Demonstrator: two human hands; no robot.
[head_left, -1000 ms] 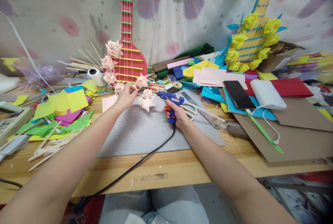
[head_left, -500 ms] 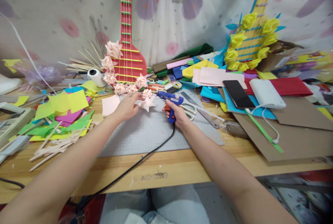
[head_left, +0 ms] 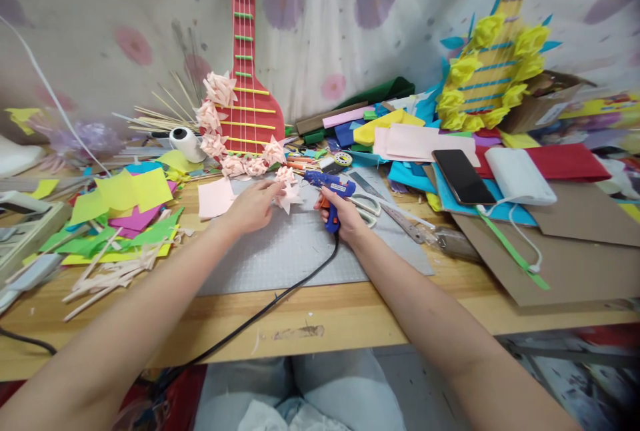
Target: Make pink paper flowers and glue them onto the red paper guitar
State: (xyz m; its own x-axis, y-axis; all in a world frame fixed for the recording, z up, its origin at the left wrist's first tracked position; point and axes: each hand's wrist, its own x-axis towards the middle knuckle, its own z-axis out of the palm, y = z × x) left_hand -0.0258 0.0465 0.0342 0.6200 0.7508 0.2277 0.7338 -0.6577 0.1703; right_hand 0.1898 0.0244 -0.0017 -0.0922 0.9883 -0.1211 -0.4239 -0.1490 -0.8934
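Note:
My right hand (head_left: 345,214) is wrapped round the handle of a blue glue gun (head_left: 330,185), whose nozzle points left. A black cord runs from its base towards the lower left. My left hand (head_left: 256,205) reaches out, fingers extended, to the edge of a pale pink paper flower (head_left: 289,199); its fingertips overlap the flower from my view. Another small pink flower (head_left: 285,175) sits just behind. Both hands are above a grey cutting mat (head_left: 280,257). Beyond them, a red paper-covered lute (head_left: 250,111) leans upright, with pink flowers along its lower rim.
Scissors (head_left: 367,209) and a metal ruler (head_left: 395,214) lie right of the glue gun. Coloured paper (head_left: 133,194) and pink strips are heaped at left. A phone (head_left: 461,177) and white power bank (head_left: 520,176) rest at right, near a yellow-flowered instrument (head_left: 493,77).
My left hand has moved slightly right, its fingertips coming up to the pink flower. The glue gun stays in my right hand. The view has shifted a little.

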